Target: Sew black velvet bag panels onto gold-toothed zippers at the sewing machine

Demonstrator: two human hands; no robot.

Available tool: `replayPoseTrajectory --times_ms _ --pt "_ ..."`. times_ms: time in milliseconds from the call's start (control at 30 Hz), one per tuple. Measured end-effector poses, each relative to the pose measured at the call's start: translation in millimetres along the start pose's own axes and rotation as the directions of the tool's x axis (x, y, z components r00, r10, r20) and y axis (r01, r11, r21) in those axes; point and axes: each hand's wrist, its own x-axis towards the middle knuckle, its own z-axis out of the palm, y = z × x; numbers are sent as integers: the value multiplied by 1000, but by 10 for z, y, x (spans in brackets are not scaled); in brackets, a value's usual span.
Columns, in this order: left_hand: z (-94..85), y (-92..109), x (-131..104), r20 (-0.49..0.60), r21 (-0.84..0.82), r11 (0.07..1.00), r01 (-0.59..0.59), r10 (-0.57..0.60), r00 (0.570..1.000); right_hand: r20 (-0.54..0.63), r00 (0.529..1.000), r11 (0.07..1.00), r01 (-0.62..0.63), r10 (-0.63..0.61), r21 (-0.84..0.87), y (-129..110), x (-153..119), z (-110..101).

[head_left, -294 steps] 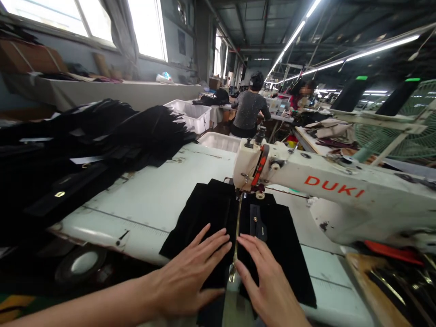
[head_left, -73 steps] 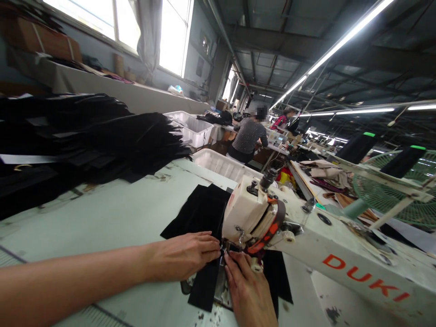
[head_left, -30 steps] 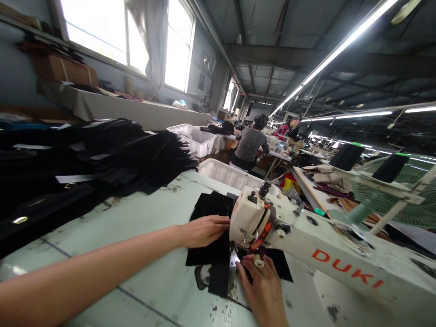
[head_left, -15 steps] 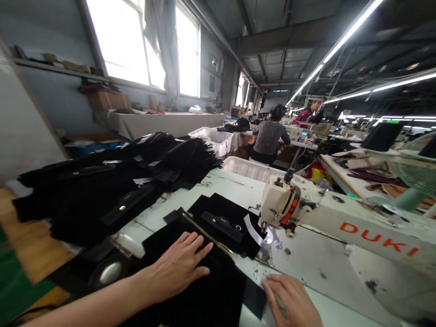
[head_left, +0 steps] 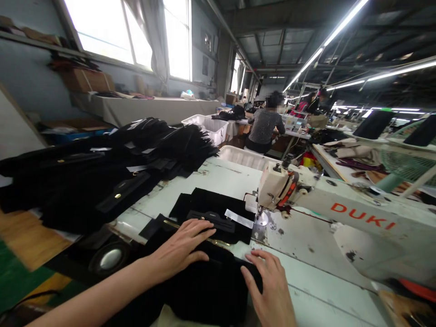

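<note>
My left hand (head_left: pixel 184 247) lies with fingers spread on a black fabric piece (head_left: pixel 211 290) that has a gold zipper (head_left: pixel 220 243) along its far edge. My right hand (head_left: pixel 267 281) is open at the right edge of that piece, thumb and fingers apart. Beyond them, a second black panel (head_left: pixel 204 200) lies flat, bearing a dark strip (head_left: pixel 223 222) and a white tag (head_left: pixel 239 218). Its right edge is beside the needle area of the sewing machine (head_left: pixel 272 186). My left fingers partly cover the zipper.
A large heap of black pieces (head_left: pixel 85 181) fills the left. White bins (head_left: pixel 245 157) stand behind the worktable (head_left: pixel 221 175). A seated person (head_left: pixel 264 127) works farther back. A green fan (head_left: pixel 402 159) and thread cones (head_left: pixel 373 123) are at the right.
My right hand has moved up and inward onto the fabric's edge, its fingers wider apart. The white tag now lies flat across the panel instead of curving toward the needle. The view has shifted slightly.
</note>
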Motion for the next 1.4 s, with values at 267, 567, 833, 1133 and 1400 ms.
replayPoseTrajectory --times_ms 267,567,833,1133,1400 --pt "38 77 221 88 -111 993 31 -21 996 42 983 977 -180 176 111 -362 337 303" --pt "253 207 -81 -121 -78 997 14 -24 992 125 971 975 -214 204 67 -223 52 247" --pt "522 132 -258 -459 -19 1000 -6 -4 888 291 933 805 -336 213 489 -577 315 244" --pt "408 170 -223 -561 13 995 -102 92 823 103 943 814 -325 316 482 -947 454 264" --pt "308 294 -213 -558 -14 977 -212 169 812 112 917 814 -393 384 428 -966 454 60"
